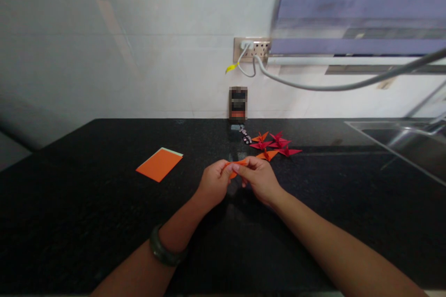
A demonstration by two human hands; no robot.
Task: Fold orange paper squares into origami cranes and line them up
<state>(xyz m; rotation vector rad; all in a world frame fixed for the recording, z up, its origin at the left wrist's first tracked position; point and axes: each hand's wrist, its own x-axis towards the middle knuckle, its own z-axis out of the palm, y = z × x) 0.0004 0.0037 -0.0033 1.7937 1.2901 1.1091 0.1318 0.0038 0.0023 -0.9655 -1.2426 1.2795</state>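
Both hands meet over the middle of the black counter (pixel 87 204). My left hand (pixel 213 184) and my right hand (pixel 259 178) pinch a small folded piece of orange paper (pixel 235 165) between their fingertips, held just above the surface. Just beyond the hands lies a cluster of several folded paper cranes (pixel 275 145), red and orange. A stack of flat orange paper sheets (pixel 159 164) rests on the counter to the left of my hands. A dark band sits on my left wrist.
A small dark object (pixel 238 103) leans against the tiled wall behind the cranes. A wall socket (pixel 252 49) with white cables hangs above it. A steel sink (pixel 404 141) is sunk in the counter at right.
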